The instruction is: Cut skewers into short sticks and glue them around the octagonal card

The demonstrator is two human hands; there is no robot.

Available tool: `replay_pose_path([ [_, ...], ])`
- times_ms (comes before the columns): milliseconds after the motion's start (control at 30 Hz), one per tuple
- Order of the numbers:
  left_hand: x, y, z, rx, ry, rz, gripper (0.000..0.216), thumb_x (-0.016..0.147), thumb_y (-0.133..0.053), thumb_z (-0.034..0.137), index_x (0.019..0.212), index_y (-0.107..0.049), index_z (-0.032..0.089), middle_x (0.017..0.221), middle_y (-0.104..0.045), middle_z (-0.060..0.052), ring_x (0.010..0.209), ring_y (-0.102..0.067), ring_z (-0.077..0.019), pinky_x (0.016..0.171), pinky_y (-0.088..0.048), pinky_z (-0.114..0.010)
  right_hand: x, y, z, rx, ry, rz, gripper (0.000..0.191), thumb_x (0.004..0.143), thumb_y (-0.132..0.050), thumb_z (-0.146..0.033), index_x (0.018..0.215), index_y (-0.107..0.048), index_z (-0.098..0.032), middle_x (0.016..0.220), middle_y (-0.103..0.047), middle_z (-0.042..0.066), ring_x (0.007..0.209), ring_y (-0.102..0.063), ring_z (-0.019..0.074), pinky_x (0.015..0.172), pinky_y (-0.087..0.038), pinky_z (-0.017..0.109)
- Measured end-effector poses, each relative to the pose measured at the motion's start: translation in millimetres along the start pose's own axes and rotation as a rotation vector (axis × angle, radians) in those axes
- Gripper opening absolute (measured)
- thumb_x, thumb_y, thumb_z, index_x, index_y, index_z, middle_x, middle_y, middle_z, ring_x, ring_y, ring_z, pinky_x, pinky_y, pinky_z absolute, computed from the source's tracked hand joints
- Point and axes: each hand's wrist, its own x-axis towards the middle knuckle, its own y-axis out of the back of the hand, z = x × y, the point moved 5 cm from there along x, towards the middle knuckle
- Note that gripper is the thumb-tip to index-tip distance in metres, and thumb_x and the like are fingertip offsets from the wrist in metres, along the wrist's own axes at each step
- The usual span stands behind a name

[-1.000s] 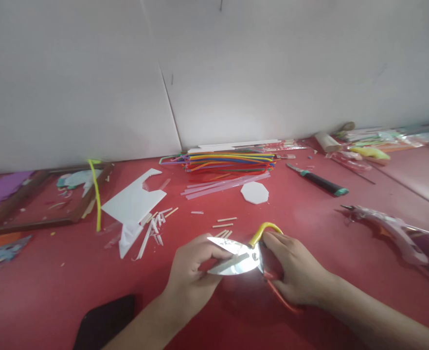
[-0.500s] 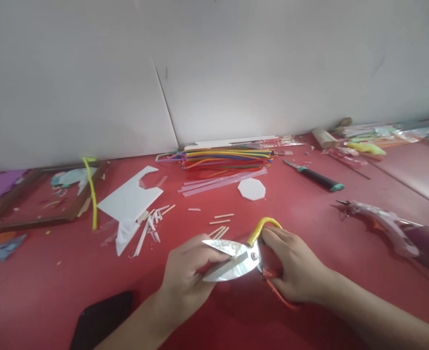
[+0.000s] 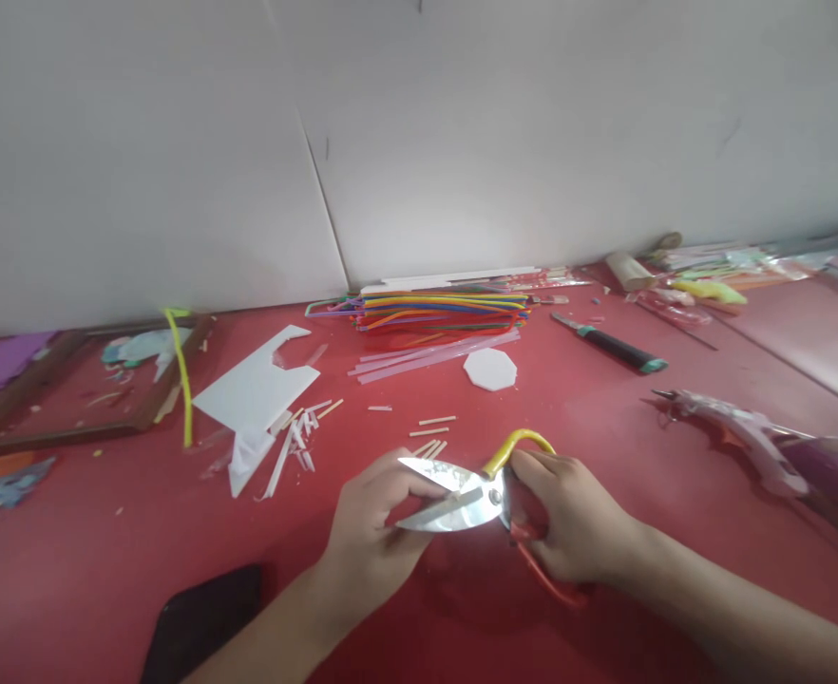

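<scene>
The right hand (image 3: 572, 513) is gripping scissors (image 3: 495, 496) above the red surface (image 3: 490, 627).
Its grip is enclosing the yellow and red handles (image 3: 515, 440), while parted blades (image 3: 447, 518) are pointing toward the left hand (image 3: 369, 537), whose grip is resting curled at their tips, its hold unclear; short pale sticks (image 3: 429, 433) are lying just beyond.

A: Scissors (image 3: 495, 496)?
B: Silver blades (image 3: 454, 516), yellow handle (image 3: 524, 437), red handle (image 3: 548, 578).
A: Tabletop (image 3: 576, 404)?
B: Red.
A: Far bundle (image 3: 440, 309)?
B: Yellow, blue, orange stripes.
A: Octagon (image 3: 490, 370)?
B: White.
A: Knife (image 3: 617, 348), right?
B: Black grip, green end.
</scene>
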Motion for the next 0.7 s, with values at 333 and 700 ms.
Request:
replay_pose_path([
  [333, 0.4, -6.5, -9.4, 0.038, 0.133, -0.097, 0.021, 0.084, -0.052, 0.008, 0.081, -0.069, 0.020, 0.074, -0.073, -0.002, 0.063, -0.069, -0.0142, 0.057, -0.054, -0.021, 6.4, 2.4, -1.2, -0.083, 0.006, 0.086, 0.013, 0.068, -0.050, -0.025, 0.075, -0.040, -0.023, 0.066, -0.055, 0.003, 0.058, -0.049, 0.0168, 0.054, -0.034, 0.027],
  [700, -1.8, -6.0, -6.9, 0.088, 0.014, -0.181, 0.026, 0.085, -0.048, 0.004, 0.090, -0.069, 0.018, 0.074, -0.072, -0.002, 0.063, -0.067, -0.0122, 0.059, -0.052, -0.020, 4.6, 7.2, -4.9, -0.002, 0.032, 0.079, 0.014, 0.066, -0.049, -0.020, 0.076, -0.040, -0.022, 0.069, -0.053, 0.001, 0.058, -0.043, 0.0147, 0.055, -0.033, 0.026],
])
